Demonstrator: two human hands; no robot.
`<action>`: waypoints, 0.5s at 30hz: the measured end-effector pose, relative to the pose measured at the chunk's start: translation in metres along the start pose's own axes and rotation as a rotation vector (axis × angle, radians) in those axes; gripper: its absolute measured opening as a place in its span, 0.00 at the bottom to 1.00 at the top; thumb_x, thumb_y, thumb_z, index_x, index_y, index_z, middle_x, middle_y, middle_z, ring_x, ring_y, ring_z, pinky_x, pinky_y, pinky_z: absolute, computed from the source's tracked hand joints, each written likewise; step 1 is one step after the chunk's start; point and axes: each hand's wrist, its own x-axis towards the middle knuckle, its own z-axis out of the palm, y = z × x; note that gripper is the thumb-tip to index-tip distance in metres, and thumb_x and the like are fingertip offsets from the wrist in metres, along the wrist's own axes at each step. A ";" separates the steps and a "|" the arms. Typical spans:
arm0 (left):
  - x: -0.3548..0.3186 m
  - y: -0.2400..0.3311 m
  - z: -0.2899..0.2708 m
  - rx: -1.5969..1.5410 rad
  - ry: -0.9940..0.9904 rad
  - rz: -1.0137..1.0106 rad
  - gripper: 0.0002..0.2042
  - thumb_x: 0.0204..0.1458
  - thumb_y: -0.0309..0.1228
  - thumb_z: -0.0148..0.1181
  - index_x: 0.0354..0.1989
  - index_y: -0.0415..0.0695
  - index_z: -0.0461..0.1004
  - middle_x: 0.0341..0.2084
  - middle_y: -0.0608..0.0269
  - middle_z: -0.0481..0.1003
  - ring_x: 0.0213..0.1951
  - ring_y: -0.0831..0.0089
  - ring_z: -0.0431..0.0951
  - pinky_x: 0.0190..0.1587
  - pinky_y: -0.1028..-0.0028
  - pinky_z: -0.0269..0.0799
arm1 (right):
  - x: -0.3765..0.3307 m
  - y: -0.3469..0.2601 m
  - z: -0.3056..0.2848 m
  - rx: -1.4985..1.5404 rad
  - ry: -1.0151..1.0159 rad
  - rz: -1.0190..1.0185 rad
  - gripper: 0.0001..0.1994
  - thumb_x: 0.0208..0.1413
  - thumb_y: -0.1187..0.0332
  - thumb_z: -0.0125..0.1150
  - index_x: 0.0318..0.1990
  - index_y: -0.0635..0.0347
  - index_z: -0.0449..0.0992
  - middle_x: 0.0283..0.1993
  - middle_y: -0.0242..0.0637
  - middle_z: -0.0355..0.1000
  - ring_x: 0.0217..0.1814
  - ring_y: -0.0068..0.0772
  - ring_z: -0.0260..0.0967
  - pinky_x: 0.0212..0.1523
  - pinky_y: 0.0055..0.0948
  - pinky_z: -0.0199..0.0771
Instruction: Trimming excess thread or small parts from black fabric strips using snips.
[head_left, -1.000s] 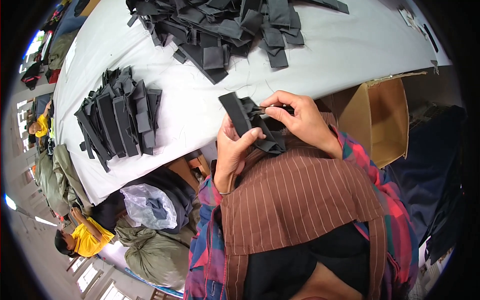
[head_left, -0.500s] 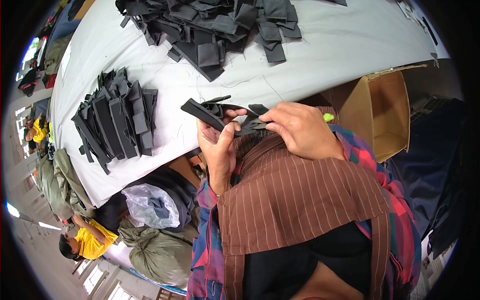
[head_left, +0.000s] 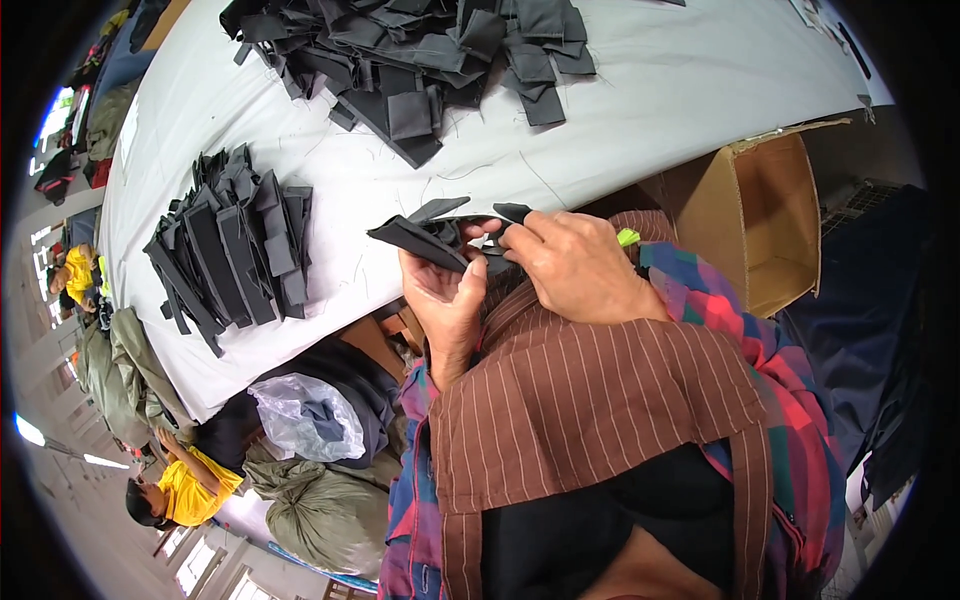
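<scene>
Left hand [head_left: 440,300] and right hand [head_left: 578,262] pinch dark folded fabric [head_left: 412,238] between them, at the near edge of the surface [head_left: 650,110]. Leftward, my feed shows a clear plastic bag [head_left: 280,408] with dark cloth [head_left: 325,420] inside; rightward, I see a cardboard box [head_left: 732,225] gaping open.

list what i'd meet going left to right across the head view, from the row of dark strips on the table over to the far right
Row of dark strips → left hand holding dark fabric → right hand → open cardboard box → navy cloth.
</scene>
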 end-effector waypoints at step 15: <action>0.008 0.005 -0.005 -0.126 0.005 -0.078 0.26 0.49 0.17 0.58 0.56 0.40 0.56 0.44 0.47 0.72 0.48 0.54 0.74 0.42 0.72 0.73 | 0.000 0.008 -0.012 0.242 0.020 0.122 0.02 0.50 0.72 0.58 0.31 0.59 0.72 0.26 0.39 0.71 0.28 0.43 0.70 0.27 0.37 0.67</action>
